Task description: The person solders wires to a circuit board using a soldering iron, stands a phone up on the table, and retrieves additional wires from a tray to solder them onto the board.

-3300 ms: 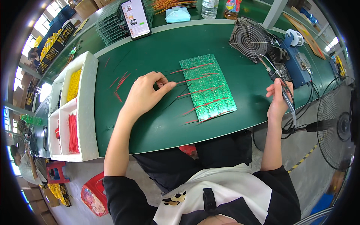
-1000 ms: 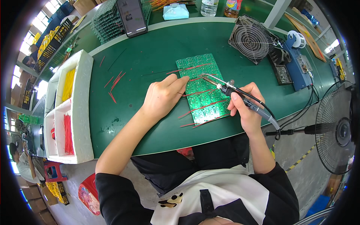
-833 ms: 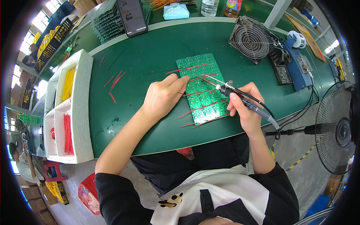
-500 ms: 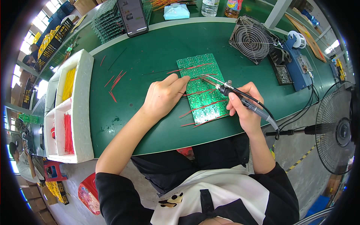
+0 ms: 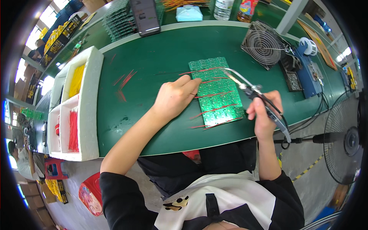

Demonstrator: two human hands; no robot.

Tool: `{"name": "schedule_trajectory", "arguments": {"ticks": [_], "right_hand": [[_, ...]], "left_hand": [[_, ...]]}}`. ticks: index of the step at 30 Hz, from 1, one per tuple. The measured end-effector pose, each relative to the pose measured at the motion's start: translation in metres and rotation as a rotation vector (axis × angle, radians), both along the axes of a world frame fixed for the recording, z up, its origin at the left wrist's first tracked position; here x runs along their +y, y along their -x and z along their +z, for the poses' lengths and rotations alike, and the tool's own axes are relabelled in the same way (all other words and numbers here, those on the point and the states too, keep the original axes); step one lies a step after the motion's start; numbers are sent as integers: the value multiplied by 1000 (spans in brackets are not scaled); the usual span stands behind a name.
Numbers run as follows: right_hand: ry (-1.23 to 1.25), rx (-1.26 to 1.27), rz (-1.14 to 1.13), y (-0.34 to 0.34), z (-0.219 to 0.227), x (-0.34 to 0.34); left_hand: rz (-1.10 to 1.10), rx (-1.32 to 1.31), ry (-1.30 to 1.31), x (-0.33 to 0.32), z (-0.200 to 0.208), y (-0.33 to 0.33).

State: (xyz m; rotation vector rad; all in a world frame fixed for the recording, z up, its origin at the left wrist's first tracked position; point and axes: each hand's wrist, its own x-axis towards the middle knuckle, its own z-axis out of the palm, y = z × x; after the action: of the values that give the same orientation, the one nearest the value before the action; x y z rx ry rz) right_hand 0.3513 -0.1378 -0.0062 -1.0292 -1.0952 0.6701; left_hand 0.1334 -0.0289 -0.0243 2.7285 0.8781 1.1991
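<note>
The green table (image 5: pixel 161 57) carries a white foam tray (image 5: pixel 90 111) with yellow and red wires at its left side, and a small fan (image 5: pixel 264 44) stands at the far right. In the middle lies the green circuit board (image 5: pixel 218 92) with red wires across it. The left hand (image 5: pixel 174 97) rests at the board's left edge, fingers together on a wire. The right hand (image 5: pixel 264 115) has its fingers closed around the soldering iron (image 5: pixel 255 94), whose tip is over the board.

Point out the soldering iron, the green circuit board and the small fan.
soldering iron (image 5: pixel 264 105), head view, on its handle.
green circuit board (image 5: pixel 220 97), head view, board's middle.
small fan (image 5: pixel 263 43), head view, on its grille.
</note>
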Motion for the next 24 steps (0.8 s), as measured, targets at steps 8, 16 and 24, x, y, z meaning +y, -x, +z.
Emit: {"name": "schedule_trajectory", "arguments": {"ticks": [8,16,24], "right_hand": [[-113,-118,-406,-64,3,1],[-57,10,-423,-76,-13,6],[8,-60,-486,-76,-13,6]], "left_hand": [[4,-9,-15,0,-3,0],[137,42,-133,-6,18,13],[-129,10,-110,-40,26,2]]}}
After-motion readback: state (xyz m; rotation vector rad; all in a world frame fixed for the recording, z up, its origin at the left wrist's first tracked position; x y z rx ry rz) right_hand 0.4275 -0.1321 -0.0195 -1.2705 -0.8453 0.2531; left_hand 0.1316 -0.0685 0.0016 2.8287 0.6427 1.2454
